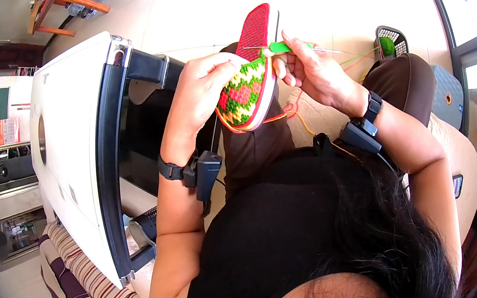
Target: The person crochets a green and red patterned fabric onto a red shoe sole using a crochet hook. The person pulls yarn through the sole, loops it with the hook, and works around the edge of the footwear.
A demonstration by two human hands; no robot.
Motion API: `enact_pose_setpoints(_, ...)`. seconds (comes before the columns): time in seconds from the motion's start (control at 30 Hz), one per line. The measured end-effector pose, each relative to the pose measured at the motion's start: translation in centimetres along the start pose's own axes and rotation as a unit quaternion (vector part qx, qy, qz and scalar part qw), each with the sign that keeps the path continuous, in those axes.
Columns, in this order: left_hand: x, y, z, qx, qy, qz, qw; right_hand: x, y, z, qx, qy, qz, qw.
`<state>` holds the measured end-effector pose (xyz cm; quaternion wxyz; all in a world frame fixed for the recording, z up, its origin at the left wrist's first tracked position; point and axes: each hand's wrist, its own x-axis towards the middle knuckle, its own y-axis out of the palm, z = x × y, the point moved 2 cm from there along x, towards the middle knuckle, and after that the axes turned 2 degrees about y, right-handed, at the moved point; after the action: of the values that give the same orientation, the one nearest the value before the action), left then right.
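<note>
A slipper with a red textured insole point(252, 31) and a knitted upper point(243, 95) in green, yellow and red lies over my lap, its toe towards me. My left hand point(210, 86) pinches the upper's edge at its left side. In my right hand point(309, 66) is a thin metal hook with a green handle point(280, 47), its tip reaching left over the insole. Green yarn loops by the upper's edge near my right fingers. Red and yellow yarn point(292, 111) trails from the toe across the seat.
A black plastic basket point(398, 35) with a ball of green yarn point(387, 46) stands on the floor beyond my right knee. A white table with a dark edge point(77, 150) is close on the left. A phone point(458, 186) lies on the seat at the right.
</note>
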<state>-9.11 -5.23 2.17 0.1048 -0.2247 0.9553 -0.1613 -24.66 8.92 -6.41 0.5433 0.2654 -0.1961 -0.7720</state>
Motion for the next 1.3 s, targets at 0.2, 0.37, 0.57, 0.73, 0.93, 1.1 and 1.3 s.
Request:
enact_pose_setpoints(0.2,0.1,0.0,-0.2,0.005,0.007,-0.002,1.0,0.0,-0.2,-0.1,0.011,-0.013,0.015,1.0)
enact_pose_setpoints(0.37,0.2,0.0,0.2,0.011,0.003,-0.006,1.0,0.3,-0.4,-0.6,-0.01,-0.022,0.035,0.999)
enact_pose_setpoints(0.57,0.3,0.4,-0.2,0.01,0.003,-0.01,1.0,0.3,0.1,-0.5,-0.006,-0.029,0.034,0.999)
enact_pose_setpoints(0.73,1.0,0.3,0.0,0.018,0.016,-0.022,0.999,0.4,0.2,-0.3,-0.009,-0.032,0.037,0.999)
enact_pose_setpoints(0.93,0.8,0.2,-0.2,0.034,0.014,-0.031,0.999,0.4,0.1,-0.5,-0.014,-0.026,0.041,0.999)
enact_pose_setpoints(1.1,0.6,0.1,-0.2,0.034,0.019,-0.021,0.999,0.4,0.2,-0.5,-0.016,-0.03,0.044,0.998)
enact_pose_setpoints(1.3,0.5,0.1,0.0,0.039,0.02,-0.027,0.999,0.7,0.1,-0.7,-0.025,-0.046,0.042,0.998)
